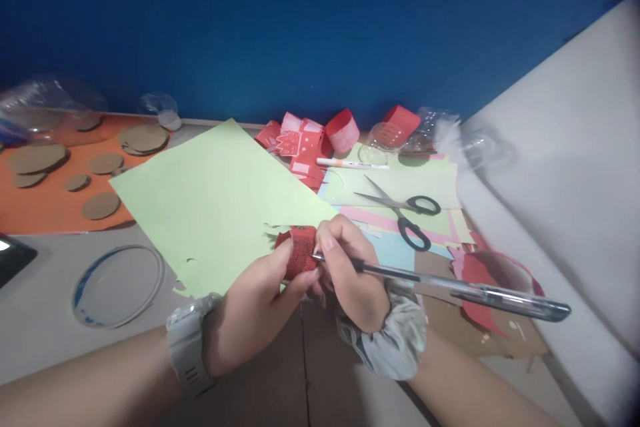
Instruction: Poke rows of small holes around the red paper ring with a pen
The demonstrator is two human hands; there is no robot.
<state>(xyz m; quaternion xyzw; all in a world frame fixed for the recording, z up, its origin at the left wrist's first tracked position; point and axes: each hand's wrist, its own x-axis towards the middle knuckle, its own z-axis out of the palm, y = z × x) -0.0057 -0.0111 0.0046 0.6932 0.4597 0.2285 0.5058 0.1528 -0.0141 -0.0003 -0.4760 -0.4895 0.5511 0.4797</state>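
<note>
Low in the middle, my left hand (257, 303) pinches a small red paper roll (302, 252) with dark marks on its surface. Fingers of my right hand (353, 273) are wrapped round a clear pen (480, 293), whose tip touches the red roll. The pen's body points out to the right. Behind the hands lies a light green sheet (215, 193) with ragged cuts along its near edge. A watch is on my left wrist and a grey scrunchie on my right.
Scissors (395, 203) and a marker (350, 163) lie on coloured papers at right. Red paper pieces (310, 147) are behind. Cardboard discs (37, 159) rest on an orange sheet (30, 203) at left, near a ring (159, 280). A blue wall stands behind.
</note>
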